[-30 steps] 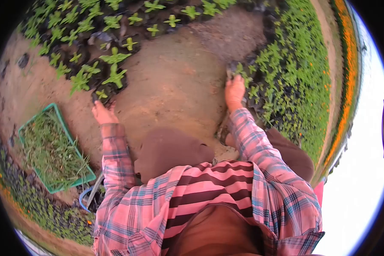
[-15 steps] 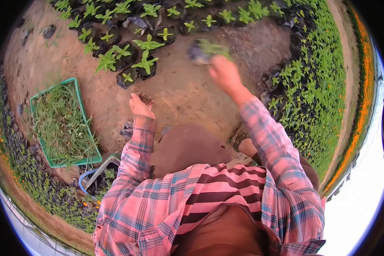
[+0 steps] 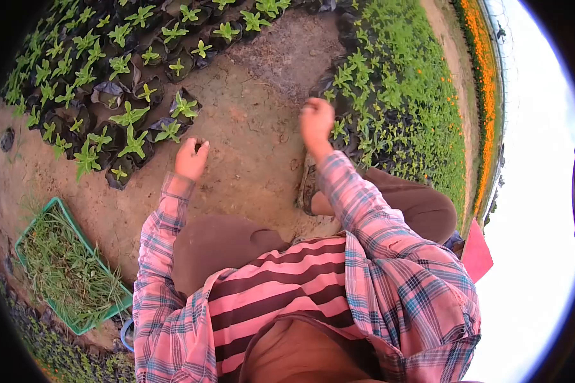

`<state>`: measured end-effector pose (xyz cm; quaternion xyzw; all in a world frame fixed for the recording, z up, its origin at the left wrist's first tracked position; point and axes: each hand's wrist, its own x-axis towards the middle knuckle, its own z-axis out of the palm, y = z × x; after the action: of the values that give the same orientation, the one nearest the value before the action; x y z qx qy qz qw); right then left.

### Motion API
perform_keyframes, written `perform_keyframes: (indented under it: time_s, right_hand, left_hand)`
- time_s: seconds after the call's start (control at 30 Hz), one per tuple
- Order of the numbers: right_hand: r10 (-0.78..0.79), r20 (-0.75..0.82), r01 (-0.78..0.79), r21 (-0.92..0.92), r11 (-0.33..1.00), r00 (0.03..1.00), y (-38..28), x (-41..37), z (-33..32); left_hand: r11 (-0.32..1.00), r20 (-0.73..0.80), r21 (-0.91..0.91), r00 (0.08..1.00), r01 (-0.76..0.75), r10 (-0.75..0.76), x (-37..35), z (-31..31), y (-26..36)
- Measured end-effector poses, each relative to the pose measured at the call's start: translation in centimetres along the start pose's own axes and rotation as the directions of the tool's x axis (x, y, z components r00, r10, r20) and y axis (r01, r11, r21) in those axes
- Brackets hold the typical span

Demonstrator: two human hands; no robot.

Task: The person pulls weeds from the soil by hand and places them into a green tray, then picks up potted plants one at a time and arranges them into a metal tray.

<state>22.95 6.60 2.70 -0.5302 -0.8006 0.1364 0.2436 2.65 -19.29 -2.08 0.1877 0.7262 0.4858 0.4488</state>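
My left hand [image 3: 191,159] is closed, thumb and fingers curled toward each other with a dark gap between them. I cannot make out whether anything is in it. Just up and left of it stands a green seedling in a black grow bag [image 3: 168,131], with another potted seedling [image 3: 184,107] behind. My right hand [image 3: 317,124] is a loose fist over bare soil, beside the dense bed of potted plants on the right [image 3: 358,83]. Its palm side is hidden, and no plant sticks out of it.
Many bagged seedlings [image 3: 119,64] stand in rows at the upper left. A green crate [image 3: 76,223] of pulled grass lies at the lower left, a blue handle-like loop [image 3: 126,335] near it. My shoe [image 3: 306,188] rests by the right bed. Orange flowers [image 3: 489,96] line the far right.
The seedling blurred in my right hand is gone from it, and two seedlings now stand at the group's right edge. My view has swung right; my right hand is nearer the right bed.
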Motion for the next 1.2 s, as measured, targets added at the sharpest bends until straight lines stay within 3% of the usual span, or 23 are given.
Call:
perform_keyframes:
  time_s: [0.07,0.1,0.17,0.2,0.27,0.3,0.37,0.43,0.57,0.63,0.73,0.8,0.87,0.93,0.97,1.03,1.1,1.17,1.2]
  right_hand:
    - [0.261,-0.149,-0.284,-0.158,0.946,0.954,2.8,2.9,-2.3]
    - [0.245,-0.130,-0.272,-0.254,0.928,0.961,3.3,3.9,-3.4]
    - [0.084,0.074,-0.069,-0.187,0.980,0.994,7.4,6.0,-3.0]
    - [0.085,0.072,-0.070,-0.185,0.980,0.994,7.0,6.6,-3.2]
    - [0.248,0.326,-0.210,-0.149,0.966,0.912,6.2,7.8,-3.4]
    - [0.244,0.331,-0.207,-0.142,0.968,0.912,6.4,8.0,-3.2]
    - [0.000,0.255,0.096,-0.366,0.926,0.967,6.5,8.2,-2.5]
    - [-0.027,0.300,0.152,-0.402,0.903,0.954,5.4,9.0,-2.2]
    - [-0.161,0.293,0.244,-0.275,0.930,0.942,0.7,9.2,-1.7]
    - [-0.146,0.256,0.197,-0.186,0.963,0.956,-3.5,8.1,-1.6]
    - [-0.356,0.159,0.362,-0.005,0.932,0.921,-8.3,6.4,1.1]
    - [-0.356,0.211,0.346,0.080,0.935,0.911,-11.7,5.0,3.6]
    - [-0.465,0.185,0.433,0.189,0.882,0.866,-13.5,3.2,7.0]
    - [-0.436,0.360,0.407,0.156,0.900,0.825,-14.9,1.1,9.3]
    - [-0.411,0.463,0.395,0.137,0.908,0.785,-15.1,0.7,9.5]
    - [-0.436,0.477,0.394,0.192,0.899,0.763,-15.4,1.7,6.6]
    - [-0.544,0.519,0.454,0.302,0.838,0.659,-14.3,3.8,3.9]
    - [-0.574,0.639,0.546,0.273,0.792,0.512,-10.5,7.7,0.1]
    - [-0.518,0.706,0.539,0.226,0.811,0.483,-8.3,9.7,-1.7]
  left_hand:
    - [0.993,0.003,0.098,0.998,-0.062,0.062,0.9,0.0,0.4]
    - [0.993,0.003,0.099,0.998,-0.064,0.064,1.2,0.1,0.5]
    - [0.991,-0.031,0.109,0.996,-0.082,0.086,1.6,0.3,0.8]
    - [0.990,-0.031,0.112,0.996,-0.084,0.088,1.7,0.4,0.6]
    - [0.994,0.005,0.065,0.996,-0.089,0.089,1.9,0.6,-0.1]
    - [0.994,-0.003,0.070,0.996,-0.088,0.088,1.9,0.6,-0.2]
    - [0.980,0.014,0.138,0.989,-0.145,0.145,1.7,0.4,-0.6]
    - [0.974,-0.012,0.178,0.989,-0.140,0.145,1.1,-0.1,-0.1]
    - [0.965,-0.048,0.238,0.991,-0.114,0.129,0.8,-0.4,0.3]
    - [0.943,0.046,0.249,0.976,-0.220,0.215,1.0,-0.2,0.8]
    - [0.914,0.024,0.331,0.970,-0.236,0.242,1.4,0.6,2.2]
    - [0.884,-0.020,0.388,0.956,-0.261,0.292,1.7,0.7,2.4]
    - [0.837,0.015,0.487,0.961,-0.249,0.277,2.4,1.2,2.4]
    - [0.836,-0.013,0.497,0.961,-0.233,0.276,2.8,1.5,1.3]
    - [0.892,-0.046,0.413,0.974,-0.186,0.224,2.9,1.4,1.0]
    - [0.934,-0.062,0.324,0.982,-0.151,0.180,2.7,1.1,0.7]
    - [0.915,-0.084,0.366,0.973,-0.170,0.214,2.4,0.9,0.7]
    - [0.911,-0.084,0.376,0.972,-0.171,0.217,2.6,1.0,1.0]
    - [0.907,-0.092,0.388,0.973,-0.161,0.212,2.6,1.0,1.1]
